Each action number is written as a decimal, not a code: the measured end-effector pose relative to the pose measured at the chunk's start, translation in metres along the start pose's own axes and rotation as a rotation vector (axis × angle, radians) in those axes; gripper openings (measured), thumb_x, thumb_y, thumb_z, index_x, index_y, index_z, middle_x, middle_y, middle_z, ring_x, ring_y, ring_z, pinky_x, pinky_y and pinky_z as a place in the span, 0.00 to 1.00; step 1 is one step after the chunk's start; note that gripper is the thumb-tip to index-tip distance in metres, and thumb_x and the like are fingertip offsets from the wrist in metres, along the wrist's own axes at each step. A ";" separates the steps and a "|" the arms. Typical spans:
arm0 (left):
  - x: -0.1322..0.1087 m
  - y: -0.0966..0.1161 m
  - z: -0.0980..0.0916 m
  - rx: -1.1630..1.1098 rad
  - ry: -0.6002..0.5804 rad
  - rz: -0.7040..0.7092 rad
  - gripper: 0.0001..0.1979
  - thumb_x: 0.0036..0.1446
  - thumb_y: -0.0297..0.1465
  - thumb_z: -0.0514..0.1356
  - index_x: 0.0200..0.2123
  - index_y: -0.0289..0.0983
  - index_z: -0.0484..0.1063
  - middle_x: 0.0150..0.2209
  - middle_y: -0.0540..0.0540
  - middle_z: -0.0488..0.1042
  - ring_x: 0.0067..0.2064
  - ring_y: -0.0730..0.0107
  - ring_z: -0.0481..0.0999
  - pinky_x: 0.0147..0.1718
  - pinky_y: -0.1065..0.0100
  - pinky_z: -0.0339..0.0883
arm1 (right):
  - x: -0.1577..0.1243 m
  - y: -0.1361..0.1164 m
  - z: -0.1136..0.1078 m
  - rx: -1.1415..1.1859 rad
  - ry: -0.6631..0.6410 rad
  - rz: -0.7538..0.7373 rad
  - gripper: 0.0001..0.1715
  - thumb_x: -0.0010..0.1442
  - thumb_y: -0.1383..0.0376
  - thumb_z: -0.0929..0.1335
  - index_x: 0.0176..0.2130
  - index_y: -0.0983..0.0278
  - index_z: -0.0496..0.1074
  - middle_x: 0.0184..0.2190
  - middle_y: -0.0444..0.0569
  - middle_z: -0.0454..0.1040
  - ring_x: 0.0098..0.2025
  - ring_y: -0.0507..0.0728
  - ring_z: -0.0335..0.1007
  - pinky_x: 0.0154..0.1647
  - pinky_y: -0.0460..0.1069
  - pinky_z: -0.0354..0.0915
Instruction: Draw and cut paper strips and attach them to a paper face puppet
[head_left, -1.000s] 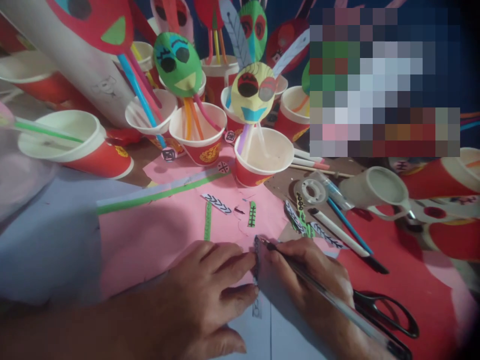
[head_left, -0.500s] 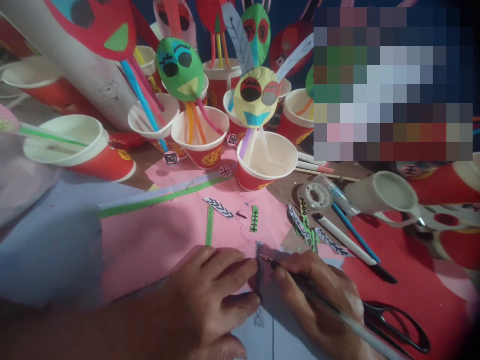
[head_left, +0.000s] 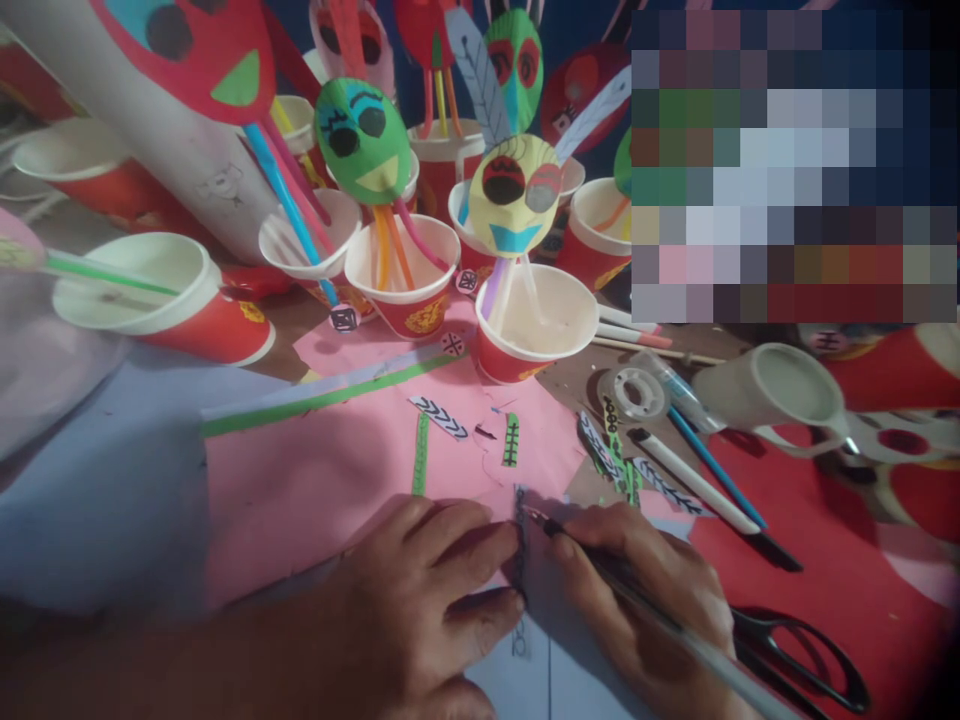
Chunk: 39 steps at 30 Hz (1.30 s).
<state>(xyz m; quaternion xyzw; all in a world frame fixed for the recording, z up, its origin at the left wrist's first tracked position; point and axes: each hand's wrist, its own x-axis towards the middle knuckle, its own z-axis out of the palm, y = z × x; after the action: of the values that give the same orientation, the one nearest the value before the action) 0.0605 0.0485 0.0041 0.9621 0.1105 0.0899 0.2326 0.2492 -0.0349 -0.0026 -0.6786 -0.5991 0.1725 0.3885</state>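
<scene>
My left hand [head_left: 427, 600] lies palm down with fingers apart, its fingertips touching a narrow pale-blue paper strip [head_left: 520, 640] patterned with black looped marks. Pinched in my right hand [head_left: 649, 585] is a slim pen [head_left: 679, 632], its tip at the right edge of the strip's upper end. Part of the strip is hidden under my left fingers. Beyond the hands, pink paper [head_left: 300, 500] carries a chevron-marked blue piece [head_left: 441, 418], a green cross-hatched piece [head_left: 511, 440] and a thin green strip [head_left: 421, 455].
Red-and-white paper cups [head_left: 540, 345] holding colourful paper masks on straws stand behind the paper. To the right are a tape roll [head_left: 637, 393], a white marker [head_left: 697, 482], a blue stick [head_left: 720, 468], a white mug [head_left: 795, 390] and black-handled scissors [head_left: 814, 655] on red paper.
The view has shifted very slightly. Both hands hold nearly the same position, with the pen tip still beside the upper end of the strip.
</scene>
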 end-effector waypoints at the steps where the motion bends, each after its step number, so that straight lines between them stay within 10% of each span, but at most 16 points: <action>1: 0.000 0.000 0.001 0.006 0.014 0.008 0.21 0.54 0.46 0.58 0.46 0.40 0.69 0.52 0.45 0.68 0.51 0.56 0.63 0.45 0.56 0.52 | 0.000 -0.001 -0.002 -0.011 -0.011 0.000 0.07 0.59 0.63 0.65 0.29 0.60 0.64 0.16 0.39 0.69 0.15 0.50 0.65 0.16 0.44 0.61; 39: -0.005 -0.003 0.008 0.057 0.094 0.092 0.18 0.59 0.44 0.53 0.46 0.40 0.71 0.53 0.46 0.68 0.50 0.60 0.64 0.43 0.59 0.55 | -0.003 0.001 -0.001 -0.054 -0.049 -0.023 0.07 0.59 0.63 0.64 0.29 0.60 0.64 0.21 0.41 0.73 0.19 0.51 0.68 0.19 0.45 0.61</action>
<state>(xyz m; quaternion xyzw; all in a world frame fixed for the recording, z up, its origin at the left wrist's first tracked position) 0.0571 0.0460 -0.0048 0.9672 0.0793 0.1423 0.1951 0.2503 -0.0385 -0.0035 -0.6776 -0.6205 0.1683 0.3572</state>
